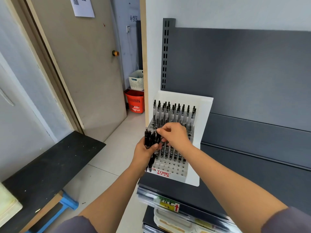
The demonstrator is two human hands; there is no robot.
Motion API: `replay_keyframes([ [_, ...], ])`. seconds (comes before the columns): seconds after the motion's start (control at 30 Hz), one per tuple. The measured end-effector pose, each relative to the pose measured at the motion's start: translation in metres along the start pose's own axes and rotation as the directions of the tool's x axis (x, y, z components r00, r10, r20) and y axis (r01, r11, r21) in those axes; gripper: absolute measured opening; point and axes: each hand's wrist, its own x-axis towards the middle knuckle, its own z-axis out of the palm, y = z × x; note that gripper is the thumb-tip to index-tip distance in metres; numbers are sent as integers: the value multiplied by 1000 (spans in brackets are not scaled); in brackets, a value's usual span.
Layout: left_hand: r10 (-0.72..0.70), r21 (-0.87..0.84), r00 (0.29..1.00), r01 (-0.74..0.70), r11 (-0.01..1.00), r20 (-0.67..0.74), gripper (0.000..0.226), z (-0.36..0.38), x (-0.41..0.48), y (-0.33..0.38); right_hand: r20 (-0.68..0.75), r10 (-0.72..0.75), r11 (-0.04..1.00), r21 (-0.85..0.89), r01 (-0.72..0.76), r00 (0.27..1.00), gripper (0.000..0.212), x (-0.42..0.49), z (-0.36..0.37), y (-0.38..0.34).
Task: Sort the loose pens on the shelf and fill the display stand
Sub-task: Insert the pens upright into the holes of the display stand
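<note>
A white stepped display stand (204,115) with a red TOME label stands on the dark shelf (193,192). Its back rows hold several upright clear-and-black pens (175,111); its front rows show open holes. My left hand (144,153) grips a bundle of black pens (150,138) upright, just left of the stand's front. My right hand (175,135) reaches across the stand and pinches the top of one pen (158,137) in that bundle.
A grey slotted back panel (252,73) rises behind the stand. A price strip with a yellow tag (168,203) edges the shelf. To the left are a door (84,73), a red basket (135,102), a white basket (136,79) and a black board (42,169).
</note>
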Motion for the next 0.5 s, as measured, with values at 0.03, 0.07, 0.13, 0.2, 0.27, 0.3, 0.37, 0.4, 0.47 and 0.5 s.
replay_keyframes([
  [0.03,9,11,1000,-8,1000,-19,22,1,1,0,-12,-1,1000,-9,1,1000,17,1,-3,0],
  [0.07,20,13,999,-19,1000,-42,19,1,1,-1,-28,-6,1000,-24,5,1000,18,1,-6,0],
  [0.13,38,-31,996,-41,999,-81,13,1,1,-2,-57,-22,996,-87,17,998,15,3,-13,1],
  [0.2,35,-63,993,-43,997,-114,11,-2,1,-2,-58,-57,982,-184,46,997,11,3,-16,3],
  [0.27,35,-53,992,-42,998,-124,10,-5,1,-1,-46,-93,967,-243,79,995,10,2,-16,5],
  [0.3,37,-46,992,-43,998,-117,10,-6,1,0,-44,-108,962,-255,93,993,11,1,-15,6],
  [0.37,41,-28,994,-44,999,-98,9,-7,0,1,-44,-136,955,-272,119,990,12,-1,-11,6],
  [0.4,43,-15,995,-44,999,-92,9,-8,-1,1,-45,-151,949,-286,132,987,14,-1,-10,5],
  [0.47,44,12,995,-43,999,-85,9,-9,-3,1,-48,-180,937,-313,156,982,16,-1,-8,4],
  [0.5,45,20,996,-43,999,-83,10,-9,-3,1,-43,-192,930,-327,168,980,17,-1,-8,3],
])
